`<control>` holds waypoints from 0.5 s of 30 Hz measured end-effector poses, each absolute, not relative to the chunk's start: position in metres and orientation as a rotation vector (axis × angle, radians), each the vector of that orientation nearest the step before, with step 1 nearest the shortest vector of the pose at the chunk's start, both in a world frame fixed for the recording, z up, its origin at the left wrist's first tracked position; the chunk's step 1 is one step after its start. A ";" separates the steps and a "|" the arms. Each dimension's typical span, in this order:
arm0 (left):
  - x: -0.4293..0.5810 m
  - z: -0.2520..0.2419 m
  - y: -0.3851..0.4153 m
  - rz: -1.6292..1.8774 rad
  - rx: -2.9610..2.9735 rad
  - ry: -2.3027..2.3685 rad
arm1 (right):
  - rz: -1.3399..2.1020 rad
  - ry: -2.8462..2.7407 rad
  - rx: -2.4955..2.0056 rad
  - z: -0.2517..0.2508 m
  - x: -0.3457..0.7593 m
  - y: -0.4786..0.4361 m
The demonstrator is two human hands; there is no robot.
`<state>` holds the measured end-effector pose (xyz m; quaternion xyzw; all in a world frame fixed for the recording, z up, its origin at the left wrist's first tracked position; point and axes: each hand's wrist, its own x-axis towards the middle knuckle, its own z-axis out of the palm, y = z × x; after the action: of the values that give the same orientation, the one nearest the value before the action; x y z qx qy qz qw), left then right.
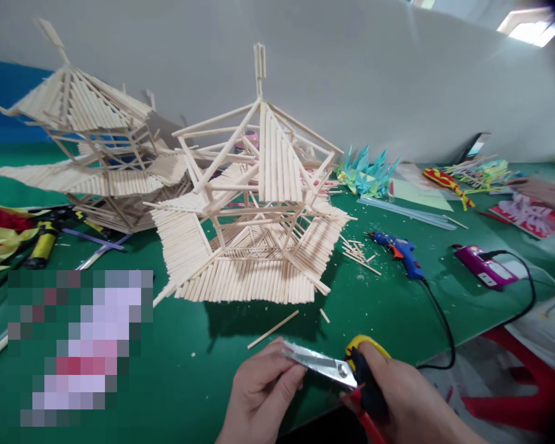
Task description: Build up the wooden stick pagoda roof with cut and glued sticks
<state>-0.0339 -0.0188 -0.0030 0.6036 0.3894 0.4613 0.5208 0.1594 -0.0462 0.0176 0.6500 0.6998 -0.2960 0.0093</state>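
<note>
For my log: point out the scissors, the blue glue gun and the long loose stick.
scissors (321,364), head view, silver blades.
blue glue gun (409,262), head view, its body.
long loose stick (272,330), head view, its middle.

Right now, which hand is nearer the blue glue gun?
Right. The right hand, gripping the scissors, is below the glue gun in frame; the left hand is farther off, down-left of it.

Nothing readable here, no word, brand or number; the red paper cutting (531,216) at far right may carry a character, too blurred to tell.
</note>
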 end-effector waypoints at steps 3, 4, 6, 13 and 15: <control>-0.031 -0.009 -0.025 1.021 1.117 0.923 | -0.944 2.021 2.108 0.014 0.165 -0.041; -0.029 -0.012 -0.027 0.991 0.987 0.889 | -0.941 2.017 2.149 0.013 0.168 -0.039; -0.027 -0.016 -0.030 0.947 0.772 0.825 | -0.901 2.037 2.220 0.010 0.178 -0.034; -0.022 -0.022 -0.025 0.859 0.559 0.675 | -0.540 2.006 2.336 -0.002 0.221 -0.013; -0.021 -0.022 -0.023 0.837 0.556 0.655 | -0.465 2.039 2.330 -0.008 0.229 -0.008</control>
<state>-0.0212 -0.0230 -0.0219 0.2618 0.3081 0.3940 0.8254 0.2295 -0.0075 -0.0082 0.7442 0.6512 -0.1484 0.0054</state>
